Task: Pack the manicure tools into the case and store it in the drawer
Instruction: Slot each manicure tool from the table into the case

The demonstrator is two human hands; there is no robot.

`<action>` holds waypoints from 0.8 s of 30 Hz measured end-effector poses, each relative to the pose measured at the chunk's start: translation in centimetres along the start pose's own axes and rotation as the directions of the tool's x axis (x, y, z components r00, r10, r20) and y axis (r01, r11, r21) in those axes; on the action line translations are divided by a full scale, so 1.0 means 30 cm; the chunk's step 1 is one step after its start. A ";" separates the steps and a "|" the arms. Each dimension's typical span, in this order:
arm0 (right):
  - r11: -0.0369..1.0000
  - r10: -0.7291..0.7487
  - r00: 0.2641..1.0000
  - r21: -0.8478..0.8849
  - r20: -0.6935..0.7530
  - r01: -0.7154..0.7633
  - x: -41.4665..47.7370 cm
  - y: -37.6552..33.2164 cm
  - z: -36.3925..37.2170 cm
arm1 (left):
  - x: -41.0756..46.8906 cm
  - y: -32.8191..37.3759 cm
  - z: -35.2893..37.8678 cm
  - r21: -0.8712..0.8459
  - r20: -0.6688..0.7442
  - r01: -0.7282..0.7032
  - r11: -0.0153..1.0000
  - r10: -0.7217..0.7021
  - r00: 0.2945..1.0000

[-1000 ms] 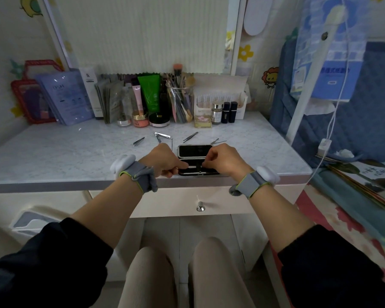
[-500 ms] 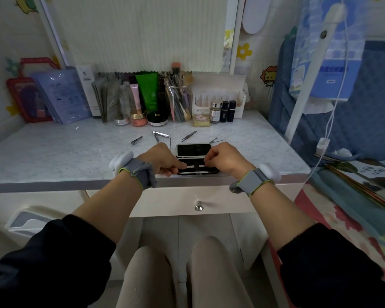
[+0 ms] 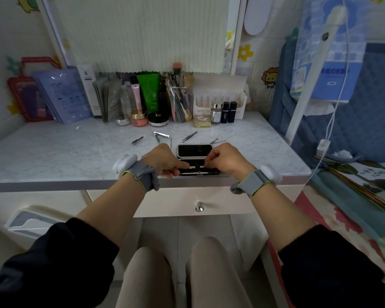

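Black case [image 3: 195, 150] open at desk [image 3: 76, 152] edge; left hand [image 3: 165, 161], right hand [image 3: 226, 158] pinch slim tool [image 3: 198, 167] into it. Clippers [image 3: 161, 135], tweezers [image 3: 189, 136] loose at 12 o'clock; drawer [image 3: 176, 201] shut; packing seems barely begun.

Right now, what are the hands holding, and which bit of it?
A thin metal tool, lying in the open case. The left hand pinches its left end, the right hand its right end.
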State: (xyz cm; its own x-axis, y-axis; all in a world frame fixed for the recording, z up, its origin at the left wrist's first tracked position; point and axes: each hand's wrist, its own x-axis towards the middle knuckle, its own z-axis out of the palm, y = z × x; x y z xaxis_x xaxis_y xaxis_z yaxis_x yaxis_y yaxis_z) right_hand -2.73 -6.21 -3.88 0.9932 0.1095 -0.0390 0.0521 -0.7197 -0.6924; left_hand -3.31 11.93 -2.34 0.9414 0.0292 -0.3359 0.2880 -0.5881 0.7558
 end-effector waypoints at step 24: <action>0.980 0.113 0.974 0.183 -0.198 -0.077 0.094 0.064 -0.127 | 0.098 0.130 0.061 0.286 -0.212 -0.266 0.921 0.331 0.919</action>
State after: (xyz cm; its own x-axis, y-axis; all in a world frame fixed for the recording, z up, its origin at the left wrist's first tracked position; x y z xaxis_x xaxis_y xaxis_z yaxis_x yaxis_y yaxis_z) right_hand 0.57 -9.89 -2.59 0.9936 -0.1102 0.0261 -0.0441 -0.5884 -0.8074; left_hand 0.28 8.24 -1.41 0.9982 0.0035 0.0606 -0.0352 -0.7801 0.6247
